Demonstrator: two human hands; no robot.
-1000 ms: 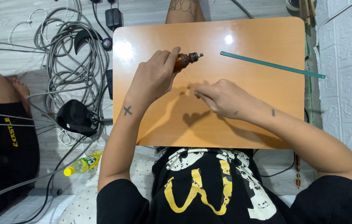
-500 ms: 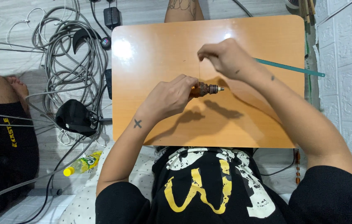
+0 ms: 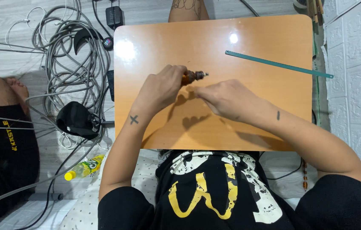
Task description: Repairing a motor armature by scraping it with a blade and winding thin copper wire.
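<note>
The left hand [image 3: 161, 87] was closed around a small brown tool [image 3: 192, 77] near the centre of the frame, its fingers wrapped over the rear of the body so that only the front portion and a short metal tip projected to the right. The tool lay roughly level above the orange table [image 3: 214, 38], the tip pointing toward the right of the frame. The right hand [image 3: 227, 99] was positioned just below and to the right of the tool, fingers drawn together and extended leftward toward the tool's front end; whether the fingertips pinched a small part or merely touched the tool could not be determined from this view. Both hands cast dark shadows on the tabletop directly beneath them. A long thin green strip [image 3: 278, 64] lay flat on the table at upper right, well apart from both hands, slanting downward to the right with its far end past the table edge. On the floor at the left of the frame lay a tangle of grey cables [image 3: 67, 51] and a black rounded device [image 3: 76, 121] below it. A yellow-capped plastic bottle [image 3: 84, 167] lay on its side at lower left, near the person's left elbow.
</note>
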